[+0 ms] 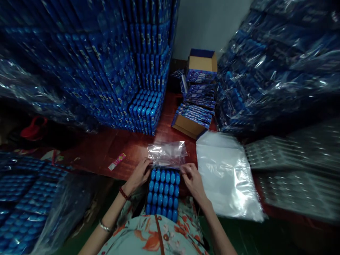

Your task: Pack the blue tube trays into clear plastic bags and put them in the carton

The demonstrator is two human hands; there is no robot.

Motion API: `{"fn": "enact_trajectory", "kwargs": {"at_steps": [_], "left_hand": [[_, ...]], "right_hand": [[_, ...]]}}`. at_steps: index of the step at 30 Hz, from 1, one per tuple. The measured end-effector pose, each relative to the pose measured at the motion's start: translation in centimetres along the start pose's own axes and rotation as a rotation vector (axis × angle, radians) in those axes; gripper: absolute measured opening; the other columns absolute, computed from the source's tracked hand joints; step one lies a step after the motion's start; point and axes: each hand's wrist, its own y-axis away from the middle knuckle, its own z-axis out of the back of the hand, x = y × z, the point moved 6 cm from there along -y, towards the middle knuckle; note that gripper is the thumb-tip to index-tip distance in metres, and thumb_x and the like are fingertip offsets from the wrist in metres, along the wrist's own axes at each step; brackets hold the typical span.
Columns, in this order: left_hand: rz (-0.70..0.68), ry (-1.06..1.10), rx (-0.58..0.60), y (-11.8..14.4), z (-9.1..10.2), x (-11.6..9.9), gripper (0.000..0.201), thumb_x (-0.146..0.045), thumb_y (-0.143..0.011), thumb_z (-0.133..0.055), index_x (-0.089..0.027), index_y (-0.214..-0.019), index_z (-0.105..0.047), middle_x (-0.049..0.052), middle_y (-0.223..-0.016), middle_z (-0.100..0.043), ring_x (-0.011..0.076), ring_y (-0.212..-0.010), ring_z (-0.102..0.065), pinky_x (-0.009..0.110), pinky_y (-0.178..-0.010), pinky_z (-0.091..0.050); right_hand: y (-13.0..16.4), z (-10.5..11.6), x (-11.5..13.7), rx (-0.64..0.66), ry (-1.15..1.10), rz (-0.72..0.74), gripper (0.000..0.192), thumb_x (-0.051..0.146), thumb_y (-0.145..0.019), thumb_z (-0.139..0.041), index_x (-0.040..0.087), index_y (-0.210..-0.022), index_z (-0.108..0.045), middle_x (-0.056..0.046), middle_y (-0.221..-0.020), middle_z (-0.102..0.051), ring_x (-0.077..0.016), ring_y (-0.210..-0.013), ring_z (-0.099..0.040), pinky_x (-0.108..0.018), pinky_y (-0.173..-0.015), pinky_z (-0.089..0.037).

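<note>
Dim room, pale wall (209, 24) behind, reddish wooden table (106, 148), dark green floor (265, 237) below.

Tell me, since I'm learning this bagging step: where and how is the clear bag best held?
Probably at its open mouth, one corner in each hand, coming from the near side. The clear bag lies flat with its mouth toward the blue tray; the left hand and right hand already pinch there.
</note>
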Motion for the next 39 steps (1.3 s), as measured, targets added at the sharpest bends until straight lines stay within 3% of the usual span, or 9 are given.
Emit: {"fn": "enact_trajectory", "kwargs": {"at_steps": [6,11,14,17,21,26,30,33,39], "left_hand": [[0.005,-0.063,0.009,3.0,0.7,-0.5,0.023,-0.019,-0.090,-0.033,-0.017,-0.090,-0.056,0.006,-0.085,-0.062,0.0153,-0.079,-0.058,0.028,-0.075,-0.047],[0.040,-0.087,-0.116,6.0,0.2,-0.8,0.024,-0.020,-0.090,-0.033,-0.018,-0.086,-0.057,0.004,-0.077,-0.062,0.0138,-0.070,-0.057,0.025,-0.068,-0.047],[0.129,-0.061,-0.191,5.7,0.1,-0.7,0.022,-0.025,-0.092,-0.035,-0.018,-0.086,-0.056,0.003,-0.077,-0.062,0.0121,-0.068,-0.059,0.023,-0.067,-0.047],[0.086,-0.153,-0.172,4.7,0.0,-1.3,0.024,-0.028,-0.093,-0.035,-0.018,-0.089,-0.057,0.004,-0.078,-0.063,0.0127,-0.070,-0.060,0.024,-0.069,-0.048],[-0.141,-0.366,-0.064,5.3,0.1,-2.2,0.029,-0.019,-0.092,-0.031,-0.017,-0.092,-0.060,0.009,-0.092,-0.064,0.0147,-0.079,-0.061,0.025,-0.071,-0.049],[-0.383,-0.496,0.081,9.9,-0.7,-2.3,0.030,-0.013,-0.092,-0.032,-0.019,-0.093,-0.061,0.009,-0.094,-0.065,0.0176,-0.086,-0.059,0.029,-0.075,-0.049],[-0.347,-0.449,0.287,13.7,-2.3,-1.0,0.020,-0.025,-0.091,-0.041,-0.022,-0.101,-0.059,0.008,-0.101,-0.065,0.0202,-0.096,-0.058,0.032,-0.083,-0.047],[-0.284,-0.397,0.359,15.0,-3.0,0.2,0.027,-0.040,-0.084,-0.053,-0.022,-0.104,-0.058,0.010,-0.108,-0.063,0.0242,-0.100,-0.056,0.035,-0.087,-0.047],[-0.233,-0.309,0.344,13.3,-4.0,1.1,0.022,-0.014,-0.090,-0.037,-0.022,-0.090,-0.057,0.005,-0.095,-0.062,0.0152,-0.088,-0.058,0.027,-0.082,-0.049]], "right_hand": [[3.6,0.6,1.0,-0.030,-0.001,0.089,0.020,0.025,-0.089,-0.045,0.020,-0.091,-0.064,-0.006,-0.086,-0.062,-0.0161,-0.081,-0.059,-0.030,-0.074,-0.050],[7.5,1.0,2.2,-0.092,0.097,0.187,0.019,0.015,-0.089,-0.043,0.020,-0.098,-0.059,-0.006,-0.090,-0.063,-0.0156,-0.084,-0.061,-0.029,-0.074,-0.052],[7.0,0.7,2.6,-0.113,0.174,0.144,0.015,0.020,-0.088,-0.048,0.020,-0.099,-0.057,-0.009,-0.098,-0.060,-0.0180,-0.090,-0.059,-0.033,-0.078,-0.052],[5.2,0.5,3.1,-0.148,0.207,0.126,0.023,0.025,-0.087,-0.049,0.017,-0.108,-0.053,-0.012,-0.105,-0.057,-0.0209,-0.098,-0.056,-0.036,-0.082,-0.050],[4.3,0.0,3.6,0.010,0.188,0.262,0.023,0.014,-0.089,-0.037,0.019,-0.100,-0.057,-0.008,-0.094,-0.059,-0.0169,-0.087,-0.056,-0.030,-0.076,-0.049],[9.2,-0.4,2.6,0.202,0.390,0.481,0.030,0.009,-0.083,-0.036,0.019,-0.100,-0.059,-0.010,-0.097,-0.060,-0.0216,-0.091,-0.054,-0.034,-0.075,-0.047],[13.8,-1.9,1.1,0.432,0.406,0.473,0.021,0.013,-0.082,-0.045,0.020,-0.095,-0.059,-0.008,-0.091,-0.062,-0.0217,-0.087,-0.056,-0.033,-0.072,-0.047],[14.7,-2.8,0.6,0.518,0.403,0.383,0.012,0.017,-0.083,-0.049,0.021,-0.090,-0.058,-0.007,-0.092,-0.062,-0.0212,-0.087,-0.057,-0.034,-0.073,-0.049],[13.1,-3.4,0.7,0.514,0.269,0.241,0.020,0.011,-0.084,-0.042,0.019,-0.099,-0.053,-0.010,-0.111,-0.057,-0.0180,-0.097,-0.058,-0.032,-0.082,-0.050]]}}
